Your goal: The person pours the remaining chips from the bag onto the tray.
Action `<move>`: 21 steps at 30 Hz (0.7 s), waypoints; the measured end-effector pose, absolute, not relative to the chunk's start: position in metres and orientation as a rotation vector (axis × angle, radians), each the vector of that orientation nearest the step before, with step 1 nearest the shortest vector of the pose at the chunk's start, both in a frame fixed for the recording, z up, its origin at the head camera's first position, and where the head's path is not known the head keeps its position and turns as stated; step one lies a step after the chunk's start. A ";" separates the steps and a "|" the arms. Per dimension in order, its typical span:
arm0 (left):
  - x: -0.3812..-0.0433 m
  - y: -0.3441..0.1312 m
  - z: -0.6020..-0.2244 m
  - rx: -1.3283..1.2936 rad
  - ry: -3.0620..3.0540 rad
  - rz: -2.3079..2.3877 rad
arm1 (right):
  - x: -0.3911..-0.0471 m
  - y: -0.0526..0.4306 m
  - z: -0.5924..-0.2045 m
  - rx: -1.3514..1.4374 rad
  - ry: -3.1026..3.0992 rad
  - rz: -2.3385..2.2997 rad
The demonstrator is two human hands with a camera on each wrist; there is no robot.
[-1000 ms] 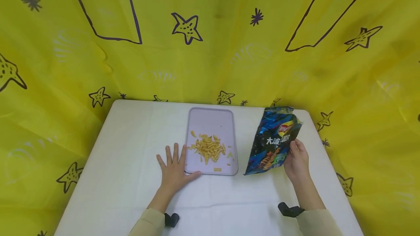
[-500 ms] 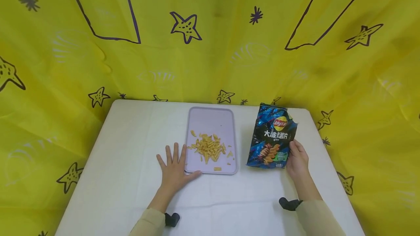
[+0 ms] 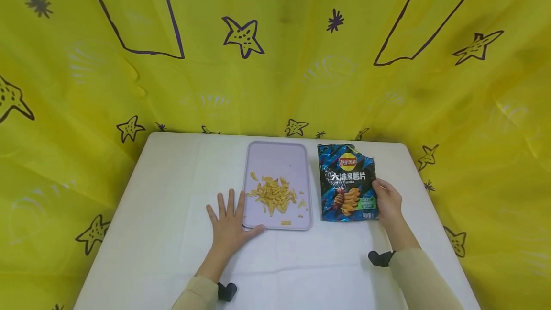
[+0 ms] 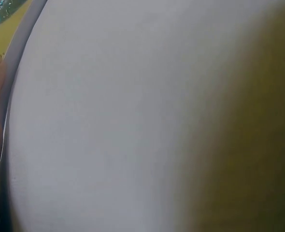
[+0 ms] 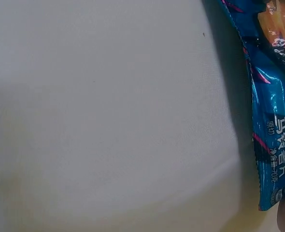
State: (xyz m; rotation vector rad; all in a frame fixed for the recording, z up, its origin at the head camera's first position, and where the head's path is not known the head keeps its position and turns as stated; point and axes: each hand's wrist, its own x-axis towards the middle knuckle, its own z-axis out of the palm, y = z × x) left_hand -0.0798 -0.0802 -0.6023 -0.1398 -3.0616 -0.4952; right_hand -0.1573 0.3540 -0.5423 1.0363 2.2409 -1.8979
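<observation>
My right hand (image 3: 389, 201) pinches the right edge of a blue and black potato chip bag (image 3: 346, 183), thumb over its printed front. The bag is upright to my view, its top right corner torn away. In the right wrist view the lower end of the chip bag (image 5: 273, 130) shows, with a bit of the hand at the corner. My left hand (image 3: 229, 228) lies with fingers spread at the lower left corner of a lilac tray (image 3: 277, 157), its thumb along the near rim. A heap of broken chips (image 3: 273, 194) is on the tray.
A white-covered table (image 3: 172, 181) bears everything. Behind it and at both sides hangs a yellow curtain (image 3: 275, 75) with dark starfish drawings. Small crumbs and one larger piece of chip (image 3: 286, 223) lie apart from the heap on the tray.
The chip bag has swung from a tilted, side-turned pose to face me upright, and has come left toward the tray with my right hand. My left hand and the tray stay put.
</observation>
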 end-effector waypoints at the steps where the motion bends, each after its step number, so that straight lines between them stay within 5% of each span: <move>1: -0.079 -0.081 -0.602 -0.138 -3.062 -0.493 | -0.158 0.353 -0.543 1.026 2.281 -1.851; 10: -0.074 -0.082 -0.602 -0.114 -3.067 -0.532 | -0.158 0.341 -0.546 0.882 2.452 -1.588; 21: -0.066 -0.093 -0.596 -0.184 -3.058 -0.728 | -0.128 0.316 -0.547 0.340 3.015 -1.254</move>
